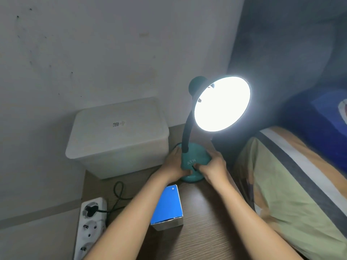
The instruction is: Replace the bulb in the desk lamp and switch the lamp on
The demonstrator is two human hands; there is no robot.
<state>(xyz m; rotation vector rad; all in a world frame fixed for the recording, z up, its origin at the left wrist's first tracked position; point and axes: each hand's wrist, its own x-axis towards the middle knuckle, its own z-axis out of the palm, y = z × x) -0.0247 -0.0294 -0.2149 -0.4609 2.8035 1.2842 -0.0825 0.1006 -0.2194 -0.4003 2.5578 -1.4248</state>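
Head view: left hand (176,163) and right hand (213,167) clasp the lamp base (195,162); glare hides the bulb.

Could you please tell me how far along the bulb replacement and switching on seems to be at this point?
Nearly finished, it seems. Done: the lamp shade glows brightly, so a working bulb is in and the lamp is on. In hand: left hand and right hand rest on the lamp base around its switch. Left: apparently just letting go; the blue box lies nearby.

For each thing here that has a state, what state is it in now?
Lamp: lit.
Plug: in the power strip.
Blue box: closed, lying flat.
White bin: lid on.
Left hand: on the lamp base.
Right hand: on the base.
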